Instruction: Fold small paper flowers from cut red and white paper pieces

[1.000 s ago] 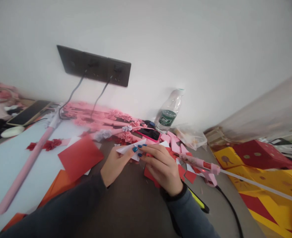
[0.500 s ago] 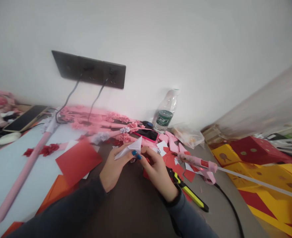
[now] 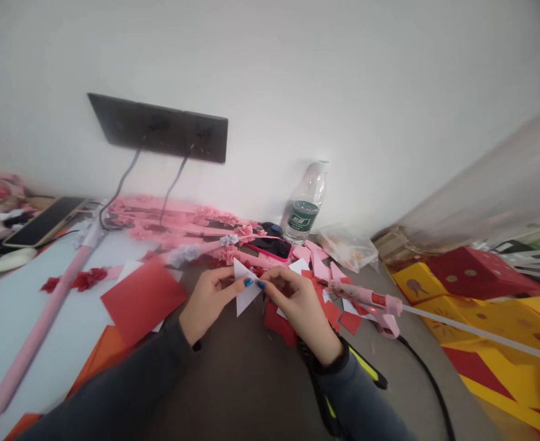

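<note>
A small white paper (image 3: 244,300), folded into a triangle, is held up over the dark tabletop. My left hand (image 3: 210,301) pinches it from the left, thumb in front. From the other side my right hand (image 3: 300,306) grips the triangle's right tip between thumb and forefinger. The two thumbs, with blue nails, almost meet on the paper. Beneath and beyond my right hand lie red paper pieces (image 3: 280,326). Partly hidden under my right forearm is a black and yellow-green tool (image 3: 366,367).
A pink glue gun (image 3: 366,300) with a cable lies at right. Behind stand a water bottle (image 3: 304,211) and a phone (image 3: 272,247). Pink paper flowers (image 3: 182,223) line the wall. A red sheet (image 3: 144,300) and a pink stick (image 3: 45,331) lie left; yellow boxes (image 3: 472,318) sit right.
The white paper has turned, so its long edge now stands nearly upright at left. My right fingers have closed on its right tip. The red pieces beneath show more.
</note>
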Action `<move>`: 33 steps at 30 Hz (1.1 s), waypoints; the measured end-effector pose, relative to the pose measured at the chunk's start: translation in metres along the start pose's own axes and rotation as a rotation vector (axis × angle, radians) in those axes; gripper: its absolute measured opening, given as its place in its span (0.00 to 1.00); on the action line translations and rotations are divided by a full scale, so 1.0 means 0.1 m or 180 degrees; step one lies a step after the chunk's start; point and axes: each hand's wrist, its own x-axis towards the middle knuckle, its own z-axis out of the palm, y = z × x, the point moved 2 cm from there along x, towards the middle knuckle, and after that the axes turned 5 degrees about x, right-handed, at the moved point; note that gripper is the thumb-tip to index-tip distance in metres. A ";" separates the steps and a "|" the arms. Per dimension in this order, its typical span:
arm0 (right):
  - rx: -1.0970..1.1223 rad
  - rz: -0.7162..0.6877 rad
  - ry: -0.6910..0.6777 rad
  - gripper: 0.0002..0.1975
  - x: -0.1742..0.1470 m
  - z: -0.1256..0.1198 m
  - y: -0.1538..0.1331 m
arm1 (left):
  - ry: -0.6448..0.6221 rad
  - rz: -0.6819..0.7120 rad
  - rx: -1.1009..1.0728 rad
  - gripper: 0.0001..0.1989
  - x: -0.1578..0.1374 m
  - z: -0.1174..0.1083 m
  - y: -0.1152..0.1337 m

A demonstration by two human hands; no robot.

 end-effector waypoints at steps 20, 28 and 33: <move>0.0326 -0.0068 0.0315 0.10 -0.09 0.13 -0.10 | 0.0443 -0.0351 -0.1057 0.16 -0.06 0.09 -0.04; 0.0177 -0.0093 0.0318 0.10 -0.10 0.11 -0.09 | 0.0410 -0.0197 -0.0867 0.14 -0.07 0.08 -0.03; 0.0173 -0.0068 0.0258 0.10 -0.11 0.10 -0.08 | 0.0390 -0.0152 -0.0793 0.13 -0.07 0.07 -0.03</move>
